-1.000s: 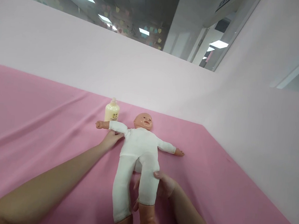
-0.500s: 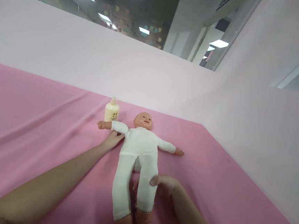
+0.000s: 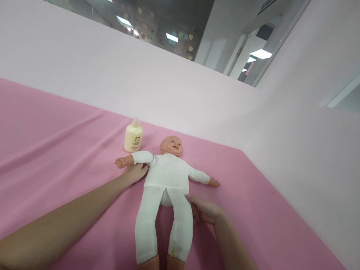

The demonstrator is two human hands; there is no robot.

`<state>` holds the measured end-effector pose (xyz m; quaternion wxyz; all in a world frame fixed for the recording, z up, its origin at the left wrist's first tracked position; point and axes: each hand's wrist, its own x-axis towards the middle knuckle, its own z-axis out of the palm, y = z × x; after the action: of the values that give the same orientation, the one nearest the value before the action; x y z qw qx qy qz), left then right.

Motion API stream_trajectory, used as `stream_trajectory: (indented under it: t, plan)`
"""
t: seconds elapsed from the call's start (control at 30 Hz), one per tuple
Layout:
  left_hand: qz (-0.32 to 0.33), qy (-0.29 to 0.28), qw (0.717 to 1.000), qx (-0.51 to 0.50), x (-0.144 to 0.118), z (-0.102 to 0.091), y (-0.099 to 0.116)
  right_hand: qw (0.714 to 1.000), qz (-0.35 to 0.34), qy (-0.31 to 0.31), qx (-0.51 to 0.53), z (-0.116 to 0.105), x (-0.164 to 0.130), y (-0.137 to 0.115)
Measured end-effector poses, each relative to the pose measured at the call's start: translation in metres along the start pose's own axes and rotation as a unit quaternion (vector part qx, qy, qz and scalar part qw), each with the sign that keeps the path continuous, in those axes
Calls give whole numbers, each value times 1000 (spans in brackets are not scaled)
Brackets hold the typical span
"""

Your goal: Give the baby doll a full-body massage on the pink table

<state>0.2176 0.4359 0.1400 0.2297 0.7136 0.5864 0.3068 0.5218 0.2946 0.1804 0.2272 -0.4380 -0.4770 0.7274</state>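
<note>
A baby doll (image 3: pixel 167 174) in a white cloth body lies face up, arms spread and legs parted. Below its outstretched arm on the left, my left hand (image 3: pixel 135 173) is tucked against the side of its chest, with the fingertips partly hidden at the doll's edge. My right hand (image 3: pixel 206 211) holds the outer side of the upper leg on the right. Its thumb rests on top of the leg, and the other fingers curl partly out of sight beneath it. The doll's feet run past the lower picture edge.
A pale yellow pump bottle (image 3: pixel 133 138) stands upright beyond the doll's left-hand arm. Pink sheeting (image 3: pixel 72 142) with creases covers the surface. White walls (image 3: pixel 171 92) rise behind and on the right, with a window (image 3: pixel 165 20) above.
My right hand has moved up the doll's leg from near the knee to the upper thigh. That leg has shifted right, widening the gap. The doll's arm by my left hand sits slightly lower.
</note>
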Motion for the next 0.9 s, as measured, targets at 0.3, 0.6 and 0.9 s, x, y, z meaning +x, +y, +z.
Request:
stream_trajectory:
  t: [0.3, 0.6, 0.9]
  plan:
    - [9, 24, 997, -75, -1, 5, -3, 978, -55, 184, 76, -5, -1, -19]
    - [18, -15, 996, -80, -3, 3, 0, 924, -181, 223, 252, -2, 13, -20]
    - [84, -44, 995, -22, -10, -9, 5, 892, -201, 212, 346, -14, 17, -15]
